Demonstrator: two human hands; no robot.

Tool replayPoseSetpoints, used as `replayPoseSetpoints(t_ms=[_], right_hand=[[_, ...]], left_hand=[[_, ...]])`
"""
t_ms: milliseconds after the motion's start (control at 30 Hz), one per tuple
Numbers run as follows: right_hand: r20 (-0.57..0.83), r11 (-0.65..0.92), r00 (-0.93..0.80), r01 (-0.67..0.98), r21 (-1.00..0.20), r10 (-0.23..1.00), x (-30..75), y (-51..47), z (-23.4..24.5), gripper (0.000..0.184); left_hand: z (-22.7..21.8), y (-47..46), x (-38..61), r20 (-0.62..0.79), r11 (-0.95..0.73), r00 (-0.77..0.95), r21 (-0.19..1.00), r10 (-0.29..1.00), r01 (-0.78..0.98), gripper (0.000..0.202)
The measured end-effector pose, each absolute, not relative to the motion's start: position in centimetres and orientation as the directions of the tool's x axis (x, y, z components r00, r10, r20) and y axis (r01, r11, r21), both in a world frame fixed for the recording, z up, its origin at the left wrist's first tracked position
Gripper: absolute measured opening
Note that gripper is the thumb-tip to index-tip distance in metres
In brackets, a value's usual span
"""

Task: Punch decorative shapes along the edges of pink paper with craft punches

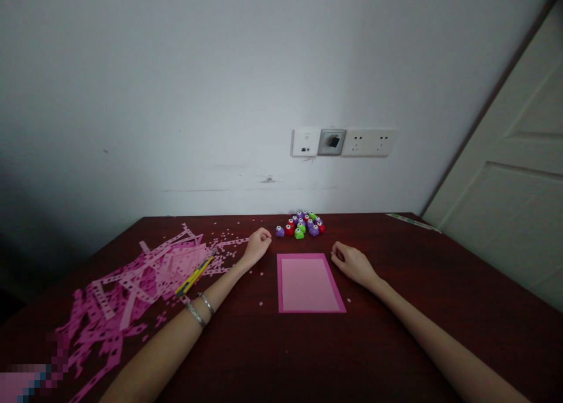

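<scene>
My left hand (257, 247) rests on the dark red table in a loose fist, with nothing showing in it. Just beyond it and to its right is a cluster of small one-eyed craft punches (301, 227) in purple, red and green. Curled the same way, my right hand (350, 262) lies beside the upper right corner of a sheet of paper. That sheet is a light pink rectangle (308, 285) on a slightly larger darker pink one (280, 305), flat between my forearms. Neither hand touches the paper.
Punched pink paper strips (132, 280) and tiny cut-outs are heaped left of my left forearm. A yellow box cutter (193, 278) lies on them. A patterned strip (411, 222) is at the back right edge. Wall sockets (367, 142) sit above the table.
</scene>
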State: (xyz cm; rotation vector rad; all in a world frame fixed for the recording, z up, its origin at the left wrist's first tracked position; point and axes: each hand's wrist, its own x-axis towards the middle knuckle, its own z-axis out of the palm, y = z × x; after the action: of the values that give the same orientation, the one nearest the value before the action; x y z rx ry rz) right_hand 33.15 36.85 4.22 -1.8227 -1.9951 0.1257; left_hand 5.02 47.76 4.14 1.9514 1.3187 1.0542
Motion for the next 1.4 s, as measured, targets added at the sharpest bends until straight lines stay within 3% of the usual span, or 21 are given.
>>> replayPoseSetpoints(t_ms=[567,833,1133,1400], right_hand=[[0.287,0.149,-0.053,0.934,-0.324,0.956,33.2,36.7,3.9,0.008],[0.287,0.136,-0.043,0.940,-0.313,0.957,33.2,36.7,3.9,0.008],[0.302,0.142,-0.048,0.943,-0.299,0.952,33.1,36.7,3.9,0.008],[0.307,0.153,-0.055,0.941,-0.303,0.950,33.1,36.7,4.0,0.008]], left_hand=[[3.6,48.8,4.6,0.281,-0.347,0.205,0.802,0.937,0.487,0.012],[6.2,52.3,4.1,0.205,-0.492,0.498,0.670,0.843,0.557,0.036],[4.5,55.2,5.0,0.202,-0.614,0.609,0.506,0.767,0.606,0.044],[4.5,55.0,4.9,0.176,-0.611,0.632,0.542,0.754,0.578,0.040]])
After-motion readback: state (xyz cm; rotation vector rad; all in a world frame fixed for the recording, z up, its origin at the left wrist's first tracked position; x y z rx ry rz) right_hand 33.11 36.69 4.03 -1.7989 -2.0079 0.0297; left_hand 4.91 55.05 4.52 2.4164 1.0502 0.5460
